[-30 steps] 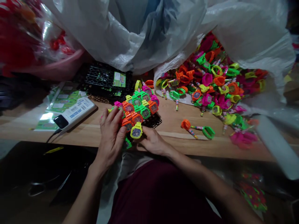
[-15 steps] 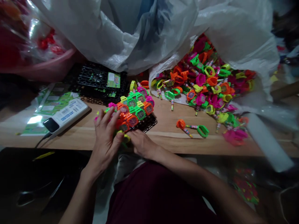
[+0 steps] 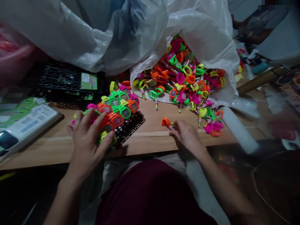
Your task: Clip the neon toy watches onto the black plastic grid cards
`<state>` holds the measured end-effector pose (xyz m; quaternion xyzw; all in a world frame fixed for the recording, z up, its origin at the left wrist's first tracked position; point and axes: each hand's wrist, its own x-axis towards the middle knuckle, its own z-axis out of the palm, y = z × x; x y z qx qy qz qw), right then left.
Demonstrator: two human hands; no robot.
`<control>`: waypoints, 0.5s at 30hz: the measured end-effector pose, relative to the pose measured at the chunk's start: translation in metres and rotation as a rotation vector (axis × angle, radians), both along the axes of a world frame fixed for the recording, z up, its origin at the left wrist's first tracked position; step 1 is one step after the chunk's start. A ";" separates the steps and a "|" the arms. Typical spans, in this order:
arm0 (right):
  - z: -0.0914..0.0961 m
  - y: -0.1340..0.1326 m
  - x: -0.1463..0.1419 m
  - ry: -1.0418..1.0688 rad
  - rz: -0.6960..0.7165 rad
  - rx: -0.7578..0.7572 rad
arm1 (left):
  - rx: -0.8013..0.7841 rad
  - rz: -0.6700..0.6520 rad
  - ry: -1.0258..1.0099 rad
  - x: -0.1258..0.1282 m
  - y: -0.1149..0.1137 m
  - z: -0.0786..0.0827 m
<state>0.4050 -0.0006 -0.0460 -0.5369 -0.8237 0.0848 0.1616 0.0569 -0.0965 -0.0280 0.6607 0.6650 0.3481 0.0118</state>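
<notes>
Pink, green, orange and yellow toy watches (image 3: 117,107) sit in rows on a black plastic grid tray (image 3: 131,126) near the table's front edge. My left hand (image 3: 87,137) grips the left end of this loaded tray, its fingers over the watches and its thumb at the front. To the right, my right hand (image 3: 187,134) is on the tabletop, fingertips pinched together over a toy watch with a candy-coloured tube, mostly hidden under the hand. An orange toy watch (image 3: 166,122) lies right at those fingertips.
A large white plastic bag (image 3: 206,40) spills a heap of toy watches (image 3: 182,81). Black grid trays (image 3: 67,81) are stacked at the left, beside a white box-shaped device (image 3: 35,120). A whitish bar (image 3: 239,129) juts over the right edge. Another person's arm (image 3: 257,36) shows far right.
My right hand has left the tray and moved right to the loose toy watches, covering the green one. My left hand stays on the tray. The view has swung to the right.
</notes>
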 end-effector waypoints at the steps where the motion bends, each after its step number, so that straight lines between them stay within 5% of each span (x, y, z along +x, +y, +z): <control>1: -0.005 0.001 0.002 0.002 0.002 -0.034 | -0.009 0.027 0.016 0.003 0.000 0.002; 4: -0.015 -0.001 -0.020 0.212 0.136 -0.115 | -0.025 0.034 0.042 0.009 0.001 0.005; 9: -0.026 -0.015 -0.105 0.672 0.400 -0.377 | -0.027 -0.017 -0.014 0.010 0.001 0.002; 12: -0.040 -0.017 -0.143 0.717 0.500 -0.443 | -0.044 -0.015 -0.016 0.008 0.002 -0.001; 15: -0.058 -0.013 -0.157 0.614 0.576 -0.316 | -0.062 -0.031 -0.022 0.007 0.001 -0.001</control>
